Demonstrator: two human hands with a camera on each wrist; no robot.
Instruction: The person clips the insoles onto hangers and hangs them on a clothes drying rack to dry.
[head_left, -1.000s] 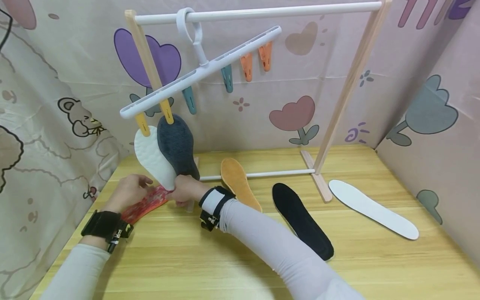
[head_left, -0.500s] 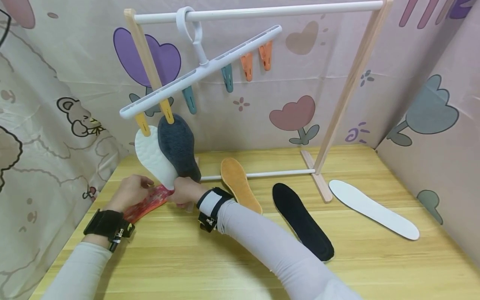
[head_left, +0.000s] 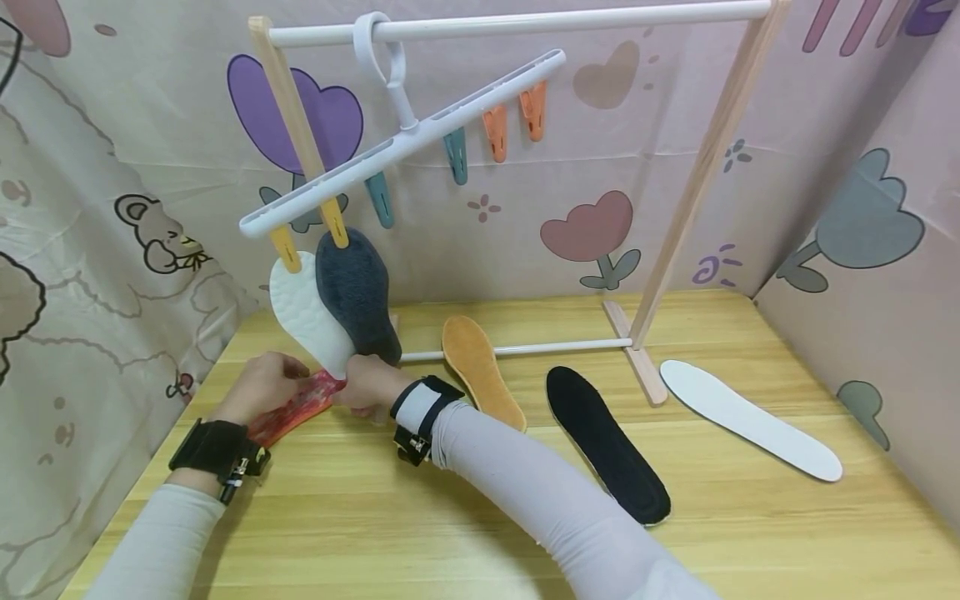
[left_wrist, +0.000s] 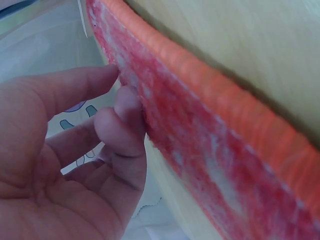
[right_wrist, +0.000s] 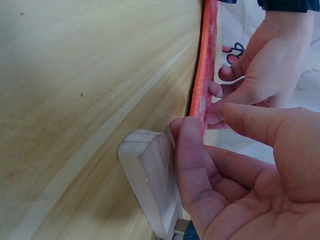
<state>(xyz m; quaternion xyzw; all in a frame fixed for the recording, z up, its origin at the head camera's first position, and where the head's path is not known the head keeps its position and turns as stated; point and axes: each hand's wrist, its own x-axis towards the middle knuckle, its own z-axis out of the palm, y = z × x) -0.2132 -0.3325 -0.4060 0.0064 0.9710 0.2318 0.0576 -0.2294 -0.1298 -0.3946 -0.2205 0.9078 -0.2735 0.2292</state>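
Note:
A red and orange fuzzy insole (head_left: 296,406) lies low over the wooden table's (head_left: 465,500) left side. My left hand (head_left: 261,385) holds its long edge, fingers curled against the red pile (left_wrist: 200,145). My right hand (head_left: 367,382) pinches the insole's tip (right_wrist: 202,102) between thumb and forefinger, right beside the wooden foot (right_wrist: 150,185) of the drying rack. Just above both hands hang a white insole (head_left: 306,312) and a dark grey insole (head_left: 356,292), clipped by yellow pegs to a white hanger (head_left: 390,150).
The hanger hooks over a white rail (head_left: 525,21) on a wooden frame (head_left: 697,175). A tan insole (head_left: 476,367), a black insole (head_left: 603,442) and a white insole (head_left: 750,417) lie on the table to the right. Patterned fabric walls (head_left: 75,250) close in on all sides.
Both hands have shifted very slightly left with the red insole; nothing else has visibly moved.

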